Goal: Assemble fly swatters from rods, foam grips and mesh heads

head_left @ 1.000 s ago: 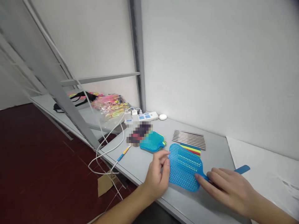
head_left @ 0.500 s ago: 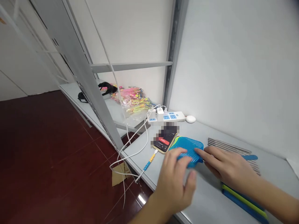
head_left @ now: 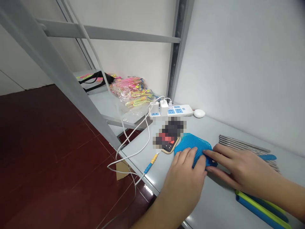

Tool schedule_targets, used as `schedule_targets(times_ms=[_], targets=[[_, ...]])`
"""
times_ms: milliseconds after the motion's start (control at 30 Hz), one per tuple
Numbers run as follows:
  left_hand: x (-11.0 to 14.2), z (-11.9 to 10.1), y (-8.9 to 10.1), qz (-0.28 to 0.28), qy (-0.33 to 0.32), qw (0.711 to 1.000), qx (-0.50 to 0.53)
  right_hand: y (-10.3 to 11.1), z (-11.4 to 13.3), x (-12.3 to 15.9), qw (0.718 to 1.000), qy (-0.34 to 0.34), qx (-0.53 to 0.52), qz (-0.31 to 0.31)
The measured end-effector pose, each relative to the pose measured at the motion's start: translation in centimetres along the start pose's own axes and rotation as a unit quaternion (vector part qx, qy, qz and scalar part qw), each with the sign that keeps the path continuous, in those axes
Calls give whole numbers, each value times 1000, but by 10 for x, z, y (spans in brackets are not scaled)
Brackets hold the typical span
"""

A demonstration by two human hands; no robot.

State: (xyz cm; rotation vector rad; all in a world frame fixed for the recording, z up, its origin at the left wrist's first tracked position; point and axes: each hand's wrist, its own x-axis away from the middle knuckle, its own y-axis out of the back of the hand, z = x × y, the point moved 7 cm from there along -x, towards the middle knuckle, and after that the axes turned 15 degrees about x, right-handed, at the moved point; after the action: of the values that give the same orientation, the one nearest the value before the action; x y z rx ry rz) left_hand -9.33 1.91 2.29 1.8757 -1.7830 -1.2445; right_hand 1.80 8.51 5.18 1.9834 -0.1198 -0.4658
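Observation:
A blue perforated plastic piece that looks like a fly swatter head (head_left: pixel 194 143) lies on the grey shelf, right beside the phone; it may be a stack. My left hand (head_left: pixel 186 178) is closed on its near side, with fingertips bent over the mesh and the thumb at its lower edge. From the right, my right hand (head_left: pixel 240 165) grips the corner, index finger on top and thumb below. Several thin metal rods (head_left: pixel 243 143) lie behind the right hand, with a blue strip (head_left: pixel 268 157) across them. Blue and yellow-green plastic pieces (head_left: pixel 262 210) lie partly under my right forearm.
A phone (head_left: pixel 170 147), partly blurred out, is joined to a charging cable (head_left: pixel 151 163). A power strip (head_left: pixel 177 110) with white chargers stands at the back, beside a white oval object (head_left: pixel 199 113). Bagged colourful items (head_left: pixel 131 89) lie on the neighbouring shelf, past a metal post (head_left: pixel 78 86).
My left fingers have come down onto the blue swatter head and closed on it. My right thumb now shows below its corner. The camera view has shifted.

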Motion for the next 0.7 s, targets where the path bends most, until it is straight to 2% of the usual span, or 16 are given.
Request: schedule_targets(times_ms=[233, 400, 533, 700], targets=[[-4, 2, -2, 9, 5, 1000, -14, 2, 3, 5, 999, 2, 36, -9], [-3, 2, 1, 15, 12, 1000, -20, 16, 4, 16, 997, -19, 70, -17], [-2, 2, 3, -6, 10, 1000, -24, 38, -2, 46, 995, -36, 86, -27], [0, 2, 8, -28, -10, 999, -31, 66, -19, 107, 991, -88, 93, -43]])
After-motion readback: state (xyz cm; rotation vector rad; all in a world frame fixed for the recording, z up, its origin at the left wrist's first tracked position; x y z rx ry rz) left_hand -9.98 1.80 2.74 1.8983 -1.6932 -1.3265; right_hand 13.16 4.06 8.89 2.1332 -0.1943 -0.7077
